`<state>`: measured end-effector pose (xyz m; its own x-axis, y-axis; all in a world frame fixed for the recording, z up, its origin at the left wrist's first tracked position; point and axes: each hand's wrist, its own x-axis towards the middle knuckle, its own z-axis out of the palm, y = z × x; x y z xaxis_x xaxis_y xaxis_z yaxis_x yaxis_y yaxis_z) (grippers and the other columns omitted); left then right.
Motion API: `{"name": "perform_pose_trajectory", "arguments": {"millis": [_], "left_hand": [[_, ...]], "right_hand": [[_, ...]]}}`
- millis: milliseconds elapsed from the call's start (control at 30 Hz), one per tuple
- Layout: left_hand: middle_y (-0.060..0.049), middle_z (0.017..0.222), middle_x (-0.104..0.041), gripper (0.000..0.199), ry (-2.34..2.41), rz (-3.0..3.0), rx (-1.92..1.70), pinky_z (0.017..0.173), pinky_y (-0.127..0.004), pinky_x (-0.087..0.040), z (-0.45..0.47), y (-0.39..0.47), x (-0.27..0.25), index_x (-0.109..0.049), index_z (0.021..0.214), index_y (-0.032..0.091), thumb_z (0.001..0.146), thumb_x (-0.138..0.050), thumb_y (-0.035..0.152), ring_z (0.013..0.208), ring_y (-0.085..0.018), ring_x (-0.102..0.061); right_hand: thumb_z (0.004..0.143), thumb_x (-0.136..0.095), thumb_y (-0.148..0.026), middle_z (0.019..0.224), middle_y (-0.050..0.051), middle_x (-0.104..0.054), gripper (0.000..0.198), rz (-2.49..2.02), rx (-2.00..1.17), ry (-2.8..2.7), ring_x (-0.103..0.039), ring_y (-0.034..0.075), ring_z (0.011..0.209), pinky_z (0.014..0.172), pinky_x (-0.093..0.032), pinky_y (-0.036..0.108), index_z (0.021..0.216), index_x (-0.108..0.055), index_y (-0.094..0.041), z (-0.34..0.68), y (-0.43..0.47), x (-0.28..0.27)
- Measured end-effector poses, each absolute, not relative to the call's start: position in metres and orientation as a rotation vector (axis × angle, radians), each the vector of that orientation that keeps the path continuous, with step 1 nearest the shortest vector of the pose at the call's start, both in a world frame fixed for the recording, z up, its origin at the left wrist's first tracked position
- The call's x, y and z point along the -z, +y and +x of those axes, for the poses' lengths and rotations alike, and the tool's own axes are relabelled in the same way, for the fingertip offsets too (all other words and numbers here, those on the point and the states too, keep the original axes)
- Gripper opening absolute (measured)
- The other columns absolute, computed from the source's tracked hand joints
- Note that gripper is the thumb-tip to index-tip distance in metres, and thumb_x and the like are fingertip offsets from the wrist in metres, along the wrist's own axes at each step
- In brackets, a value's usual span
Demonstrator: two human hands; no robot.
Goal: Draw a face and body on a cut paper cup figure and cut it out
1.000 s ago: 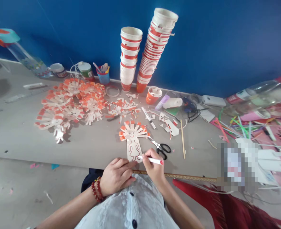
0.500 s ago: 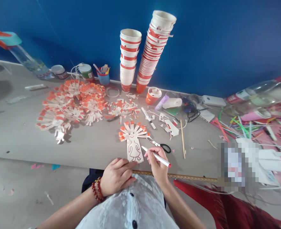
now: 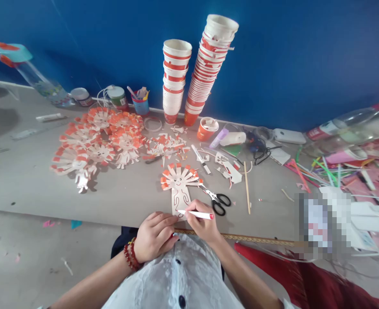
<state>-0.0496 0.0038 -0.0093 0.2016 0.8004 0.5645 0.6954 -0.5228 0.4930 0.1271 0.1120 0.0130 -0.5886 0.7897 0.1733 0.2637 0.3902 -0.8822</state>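
A white marker (image 3: 197, 214) with a red end is pinched in my right hand (image 3: 204, 224), which is closed around it. Its tip meets the lower part of a paper-cup cutout (image 3: 180, 195), a doll with curled orange-tipped strips around a smiling face and a dark-outlined body. At the cutout's lower left corner lie the fingertips of my left hand (image 3: 155, 235), curled at the table edge. Between that hand's thumb and fingers shows a small red thing (image 3: 172, 235), too covered to name. Black-handled scissors (image 3: 219, 201) lie just right of the cutout, blades partly under its strips.
Several finished-looking cup dolls (image 3: 95, 137) lie at left, beside paper scraps (image 3: 166, 146). Two tall stacks of cups (image 3: 176, 81) stand by the blue wall. A wooden stick (image 3: 247, 186), a capped marker (image 3: 201, 159) and a pile of craft supplies (image 3: 340, 167) occupy the right.
My right hand has moved left and down, bringing the marker tip from beside the doll onto its lower body. The scissors' handles are now more exposed. My left hand has barely shifted.
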Motion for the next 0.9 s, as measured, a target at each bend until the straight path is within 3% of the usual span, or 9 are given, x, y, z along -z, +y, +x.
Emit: {"name": "perform_pose_trajectory", "arguments": {"millis": [900], "left_hand": [[-0.011, 0.108, -0.076, 0.013, 1.513, 2.354, -1.186, 0.079, -0.038, -0.052, -0.0474, 0.0073, 0.0044, -0.060, 0.086, 0.018, 0.096, -0.053, 0.024, 0.097, -0.024, -0.069]], "right_hand": [[0.086, -0.054, -0.017, 0.062, -0.002, -0.059, 0.012, -0.944, -1.118, -2.102, -0.054, 0.014, 0.055, 0.056, -0.040, 0.025, 0.075, -0.056, -0.021, 0.1245, 0.1126, -0.0172]]}}
